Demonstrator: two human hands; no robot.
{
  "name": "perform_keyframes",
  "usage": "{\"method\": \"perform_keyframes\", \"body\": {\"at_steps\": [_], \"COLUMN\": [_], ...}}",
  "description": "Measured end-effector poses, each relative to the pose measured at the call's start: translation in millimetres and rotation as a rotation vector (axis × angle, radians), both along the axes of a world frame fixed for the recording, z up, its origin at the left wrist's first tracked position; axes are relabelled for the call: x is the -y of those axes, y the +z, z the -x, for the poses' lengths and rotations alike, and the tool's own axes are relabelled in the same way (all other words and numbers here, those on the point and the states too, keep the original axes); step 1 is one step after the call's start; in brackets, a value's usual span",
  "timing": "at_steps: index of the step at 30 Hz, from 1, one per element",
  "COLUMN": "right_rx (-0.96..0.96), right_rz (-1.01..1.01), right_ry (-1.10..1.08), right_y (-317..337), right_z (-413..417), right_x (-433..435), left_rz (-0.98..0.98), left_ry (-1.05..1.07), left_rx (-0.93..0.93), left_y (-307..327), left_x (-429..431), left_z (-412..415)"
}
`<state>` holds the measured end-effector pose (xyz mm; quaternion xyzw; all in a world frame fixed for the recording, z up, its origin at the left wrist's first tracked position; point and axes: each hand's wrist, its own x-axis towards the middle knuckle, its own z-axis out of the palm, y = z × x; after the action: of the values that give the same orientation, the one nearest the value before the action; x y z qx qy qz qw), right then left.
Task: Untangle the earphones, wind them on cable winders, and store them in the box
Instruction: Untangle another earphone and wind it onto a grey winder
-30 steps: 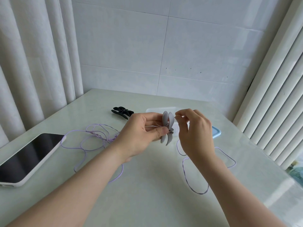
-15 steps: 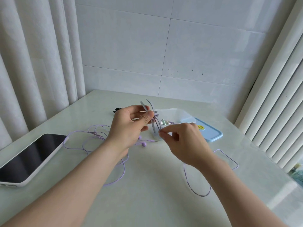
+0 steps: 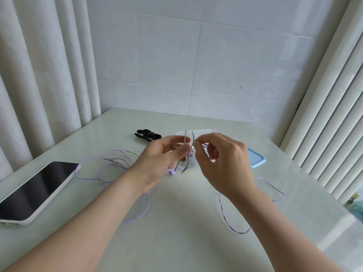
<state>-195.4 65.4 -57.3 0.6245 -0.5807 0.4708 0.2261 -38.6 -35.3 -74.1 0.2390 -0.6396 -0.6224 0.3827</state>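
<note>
My left hand [image 3: 157,163] holds a grey cable winder [image 3: 189,152] edge-on above the table, thumb and fingers pinching its middle. My right hand [image 3: 222,163] pinches the lilac earphone cable right at the winder's top. The lilac earphone cable [image 3: 110,165] lies in loose loops to the left, with one earbud [image 3: 171,172] below my left hand. Another stretch of the cable [image 3: 231,224] loops on the table on the right. A black cable winder [image 3: 147,135] lies farther back. The clear box [image 3: 196,132] sits behind my hands, mostly hidden.
A phone [image 3: 33,191] in a pale case lies screen-up at the left table edge. The box's blue lid [image 3: 256,160] rests to the right of my right hand. Curtains hang on the left, blinds on the right, a tiled wall behind.
My right hand rose from below the winder to its top, drawing the cable with it. My left hand turned the winder slightly and stayed in place.
</note>
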Motion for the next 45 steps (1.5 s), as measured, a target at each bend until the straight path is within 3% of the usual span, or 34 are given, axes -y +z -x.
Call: {"method": "perform_keyframes", "body": {"at_steps": [4,8,14,19,22,26,29,33,36,42,45], "right_rx": [0.091,0.259,0.330,0.309,0.275,0.317,0.360,0.424,0.280,0.042,0.063], "right_rz": [0.033,0.053,-0.109,-0.353,-0.579,-0.814,-0.694,-0.379,-0.233,-0.119,-0.129], "right_ry": [-0.059,-0.153,-0.332,-0.321,-0.190,0.144,0.259,0.200,0.064,-0.193,-0.228], "right_y": [-0.8,5.0,2.6,-1.3,-3.1,4.2,6.6,3.3,-2.0,-8.6,-7.0], "right_z": [4.9,19.5,34.0,25.0,18.8,5.6,2.1,2.8,4.1,14.2,14.2], "right_x": [3.6,3.9,0.0,3.3,3.2,-3.6,-7.3,-3.8,1.7,3.7,4.7], "left_rz": [0.089,0.348,0.234,0.029,-0.013,-0.080,0.007,0.223,0.336,0.609,0.621], "left_ry": [-0.045,-0.052,-0.151,-0.008,0.164,0.178,0.220,0.171,0.073,0.091,0.091], "left_rx": [0.042,0.263,0.034,-0.104,-0.103,-0.086,-0.021,0.091,0.152,0.380,0.380], "left_y": [0.1,-1.6,7.6,13.1,8.0,4.4,4.9,2.9,0.7,-3.1,-0.3], "left_x": [3.4,-1.6,-14.7,-12.4,-2.5,-0.7,3.9,10.3,7.9,2.7,-3.6], "left_z": [-3.1,0.0,8.9,5.6,2.0,1.6,-1.6,-4.9,-3.8,0.0,5.2]}}
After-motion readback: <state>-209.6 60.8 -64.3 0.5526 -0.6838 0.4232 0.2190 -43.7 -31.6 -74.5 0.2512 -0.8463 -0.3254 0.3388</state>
